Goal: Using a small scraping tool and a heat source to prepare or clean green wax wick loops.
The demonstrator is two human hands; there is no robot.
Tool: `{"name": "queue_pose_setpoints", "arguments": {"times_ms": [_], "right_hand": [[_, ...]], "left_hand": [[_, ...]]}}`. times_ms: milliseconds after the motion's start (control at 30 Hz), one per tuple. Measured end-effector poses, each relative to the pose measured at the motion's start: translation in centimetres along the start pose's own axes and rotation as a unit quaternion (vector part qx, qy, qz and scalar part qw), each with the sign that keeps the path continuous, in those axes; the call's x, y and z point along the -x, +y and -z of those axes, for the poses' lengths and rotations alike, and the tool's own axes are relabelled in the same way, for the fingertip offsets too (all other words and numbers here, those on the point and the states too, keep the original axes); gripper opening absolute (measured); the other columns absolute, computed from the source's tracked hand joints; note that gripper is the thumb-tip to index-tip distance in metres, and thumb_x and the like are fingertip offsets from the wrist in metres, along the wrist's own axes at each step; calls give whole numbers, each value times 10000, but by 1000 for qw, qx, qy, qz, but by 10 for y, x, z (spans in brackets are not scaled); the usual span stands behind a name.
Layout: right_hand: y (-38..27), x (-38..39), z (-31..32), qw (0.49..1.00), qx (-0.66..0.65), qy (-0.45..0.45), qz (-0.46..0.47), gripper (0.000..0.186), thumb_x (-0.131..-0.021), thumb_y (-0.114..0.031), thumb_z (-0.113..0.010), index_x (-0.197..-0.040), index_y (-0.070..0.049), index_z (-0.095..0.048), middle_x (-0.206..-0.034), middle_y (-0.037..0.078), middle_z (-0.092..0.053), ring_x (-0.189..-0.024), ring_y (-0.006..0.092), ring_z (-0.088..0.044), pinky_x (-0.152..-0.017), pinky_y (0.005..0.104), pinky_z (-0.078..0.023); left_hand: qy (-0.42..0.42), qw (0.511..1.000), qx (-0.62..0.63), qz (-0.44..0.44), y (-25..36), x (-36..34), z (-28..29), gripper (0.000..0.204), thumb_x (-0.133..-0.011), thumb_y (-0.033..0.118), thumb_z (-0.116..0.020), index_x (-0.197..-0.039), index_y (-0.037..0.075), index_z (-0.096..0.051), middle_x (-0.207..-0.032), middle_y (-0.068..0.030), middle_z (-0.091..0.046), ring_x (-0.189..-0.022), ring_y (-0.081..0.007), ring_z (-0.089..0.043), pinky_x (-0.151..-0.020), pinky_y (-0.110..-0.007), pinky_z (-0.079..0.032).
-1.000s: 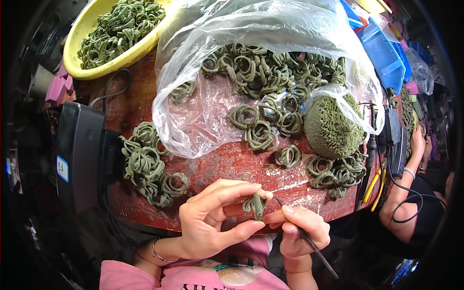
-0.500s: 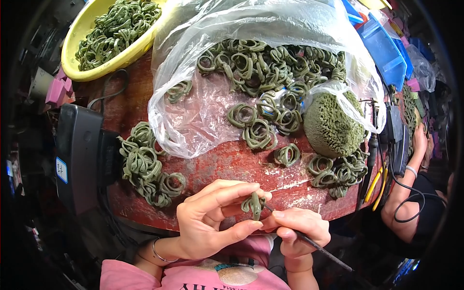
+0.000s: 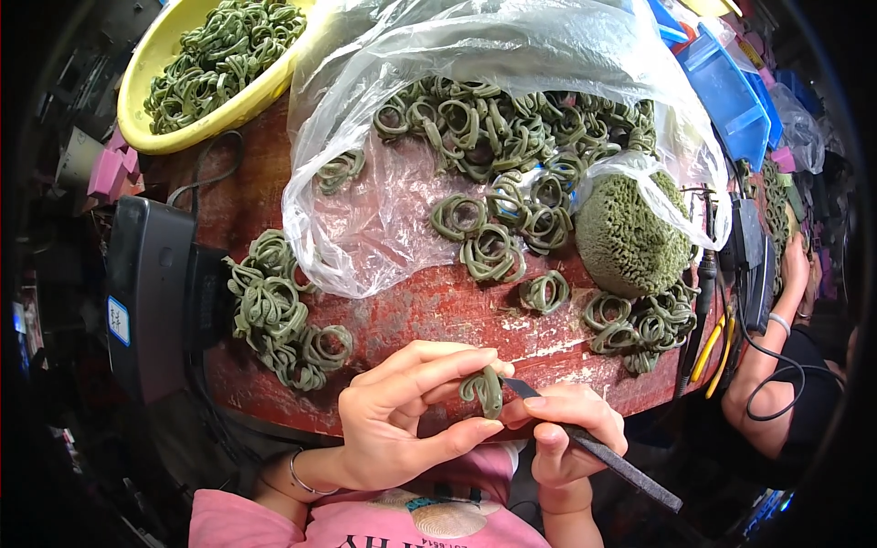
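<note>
Not much has shifted since the earlier frames, honestly: the green ring piece sits in the same pinch, and only the tool's tip has crept in closer to it. Going left to right: the black box (image 3: 151,292) sits at the table's left edge, next to a loose heap of green rings (image 3: 279,320) on the worn red table (image 3: 438,306). Left hand (image 3: 402,416) is curled, thumb and fingertips closed on one small green ring piece (image 3: 482,391), held up just off the near table edge. Right hand (image 3: 571,429) is wrapped shut around a thin dark file-like tool (image 3: 594,447), tip touching the piece. Looks like the trimming or scraping step to me. Next move probably needs a steady pinch and small, light strokes so the ring doesn't get bent.
</note>
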State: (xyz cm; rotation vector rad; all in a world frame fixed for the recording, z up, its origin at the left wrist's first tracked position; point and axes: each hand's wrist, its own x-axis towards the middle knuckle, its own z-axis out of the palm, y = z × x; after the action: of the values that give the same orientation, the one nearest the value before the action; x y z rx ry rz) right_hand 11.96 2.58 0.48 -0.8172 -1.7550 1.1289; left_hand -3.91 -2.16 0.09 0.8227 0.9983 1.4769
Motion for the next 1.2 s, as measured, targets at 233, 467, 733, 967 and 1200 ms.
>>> {"name": "queue_pose_setpoints", "arguments": {"times_ms": [233, 467, 733, 967, 1200], "right_hand": [[-4, -7, 2, 1000, 28, 3, 2, 102, -784, -50, -617, -871, -4, -590, -738, 94, -640, -623, 228, -628, -560, 291, -516], [-12, -23, 12, 985, 120, -79, 92, 182, -733, -43, -659, -897, -2, -593, -702, 116, -609, -556, 219, -597, -470, 286, -483], [-26, -34, 14, 937, 253, -146, 189, 168, -748, -155, -639, -845, -19, -614, -730, 92, -596, -542, 204, -576, -441, 276, -469], [-18, -42, 26, 958, 127, -181, 183, 236, -796, -253, -612, -822, -19, -628, -673, 81, -611, -529, 176, -589, -435, 257, -472], [-14, -17, 15, 997, -14, -59, 52, 241, -709, -91, -705, -871, 49, -595, -690, 139, -631, -583, 235, -637, -502, 284, -516]], "left_hand": [[17, 997, -78, -10, -1, 1, -2, 446, -682, -20, -710, -1095, -71, -552, -1066, -162, -552, -955, -210, -582, -825, -281, -480], [18, 994, -109, -16, 1, 2, -3, 454, -658, -2, -727, -1084, -44, -577, -1029, -169, -592, -926, -207, -597, -791, -278, -482], [-83, 980, -175, -39, 3, 0, 6, 421, -759, 13, -650, -1133, -92, -489, -1081, -206, -497, -998, -306, -555, -831, -358, -506], [-48, 998, -46, -2, 0, 0, 3, 470, -760, 8, -645, -1171, -99, -444, -1091, -220, -492, -1025, -327, -537, -860, -386, -487], [-57, 998, 10, 0, 0, -2, 4, 447, -737, -47, -642, -1128, -127, -442, -1108, -227, -478, -1042, -326, -524, -880, -399, -471]]}}
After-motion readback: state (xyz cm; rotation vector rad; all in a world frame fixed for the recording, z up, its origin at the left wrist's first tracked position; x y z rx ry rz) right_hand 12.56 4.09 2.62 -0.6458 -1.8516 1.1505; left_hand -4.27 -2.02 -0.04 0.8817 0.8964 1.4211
